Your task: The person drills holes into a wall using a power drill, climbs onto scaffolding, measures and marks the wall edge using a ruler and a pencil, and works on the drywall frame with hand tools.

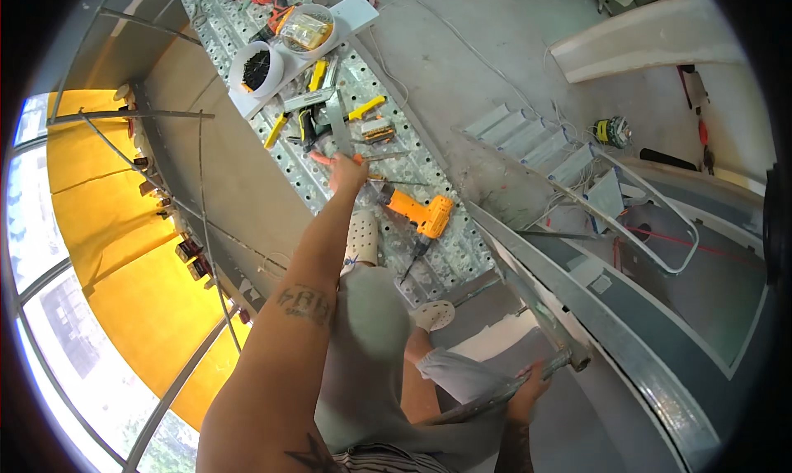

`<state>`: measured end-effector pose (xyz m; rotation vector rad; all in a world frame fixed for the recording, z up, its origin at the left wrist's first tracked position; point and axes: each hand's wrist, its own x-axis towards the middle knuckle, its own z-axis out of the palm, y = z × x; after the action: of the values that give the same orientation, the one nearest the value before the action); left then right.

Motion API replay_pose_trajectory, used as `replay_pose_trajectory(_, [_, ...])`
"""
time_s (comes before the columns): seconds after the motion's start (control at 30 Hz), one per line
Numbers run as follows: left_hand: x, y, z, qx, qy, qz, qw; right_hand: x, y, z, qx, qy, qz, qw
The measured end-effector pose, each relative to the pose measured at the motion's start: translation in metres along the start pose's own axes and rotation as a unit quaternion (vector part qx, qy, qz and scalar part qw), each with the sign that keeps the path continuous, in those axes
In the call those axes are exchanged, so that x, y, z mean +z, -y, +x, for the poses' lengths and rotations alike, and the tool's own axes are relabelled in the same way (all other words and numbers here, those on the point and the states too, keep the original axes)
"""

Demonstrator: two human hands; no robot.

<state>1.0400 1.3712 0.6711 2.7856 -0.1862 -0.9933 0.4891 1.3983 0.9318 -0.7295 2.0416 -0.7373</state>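
Observation:
My left hand [348, 174] reaches down to the perforated metal scaffold plank [454, 262], its fingers curled among the tools there. What they close on is hidden. Right beside it lie a flat metal blade or bar [337, 125] and a thin metal shaft [386, 156]. An orange cordless drill [419, 212] rests on the plank to the right of that hand, with a long bit fitted. At the lower right, my right hand [528, 392] is wrapped around a grey metal scaffold tube [483, 403]. One of my feet, in a white clog [361, 238], stands on the plank.
Farther along the plank stand a white bucket of black screws [257, 68] and a white bucket with packets [308, 30]. Yellow-handled tools [366, 107] lie nearby. An aluminium ladder [536, 147] leans at right. Scaffold poles [169, 194] cross before orange sheeting [103, 217] at left.

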Motion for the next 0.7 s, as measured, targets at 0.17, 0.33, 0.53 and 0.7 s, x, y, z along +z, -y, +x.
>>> replay_pose_trajectory(0.17, [0.013, 0.0, 0.009, -0.021, -0.003, -0.034, 0.999, -0.013, 0.002, 0.002, 0.018, -0.019, -0.039, 0.999])
replay_pose_trajectory(0.33, [-0.01, 0.048, 0.052, 0.088, 0.038, -0.195, 0.976, 0.016, -0.007, -0.014, -0.246, -0.147, -0.341, 0.895])
replay_pose_trajectory(0.53, [-0.05, 0.031, -0.059, 0.226, 0.361, -0.374, 0.824, 0.056, 0.054, -0.049, -0.281, -0.179, -0.524, 0.784])
replay_pose_trajectory(0.7, [-0.064, 0.039, -0.115, 0.311, 0.588, -0.295, 0.686, 0.191, 0.065, -0.108, -0.202, 0.405, -0.057, 0.89])
